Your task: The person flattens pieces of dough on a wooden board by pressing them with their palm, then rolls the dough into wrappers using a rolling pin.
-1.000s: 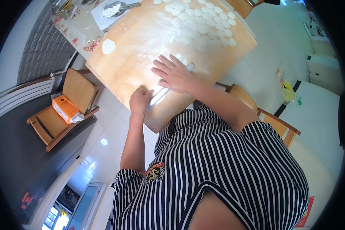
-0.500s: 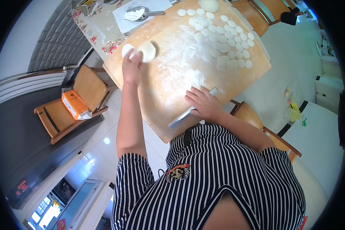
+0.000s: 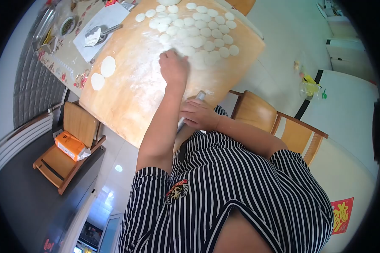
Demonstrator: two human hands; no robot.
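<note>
My left hand (image 3: 173,67) is over the floured wooden board (image 3: 131,114), its fingers curled down beside the near edge of many small dough discs (image 3: 218,43). What its fingertips pinch, if anything, is hidden. Close to my body, my right hand (image 3: 198,114) is closed over a metallic rolling pin (image 3: 200,96), whose far end sticks out past the fingers. Two flat dough wrappers, one larger (image 3: 108,66) and one smaller (image 3: 98,82), lie at the board's left edge. A bigger dough piece (image 3: 169,1) is at the top edge of the frame.
Left of the board, a flowered tablecloth (image 3: 74,52) carries a bowl of flour (image 3: 93,38) on white paper and a small dish (image 3: 67,26). An orange package (image 3: 71,145) rests on a wooden chair (image 3: 78,122). Another chair (image 3: 254,113) stands to the right.
My left hand has left the two wrappers at the board's left edge and moved right to the small discs. My right hand stays on the rolling pin. The whole view has shifted.
</note>
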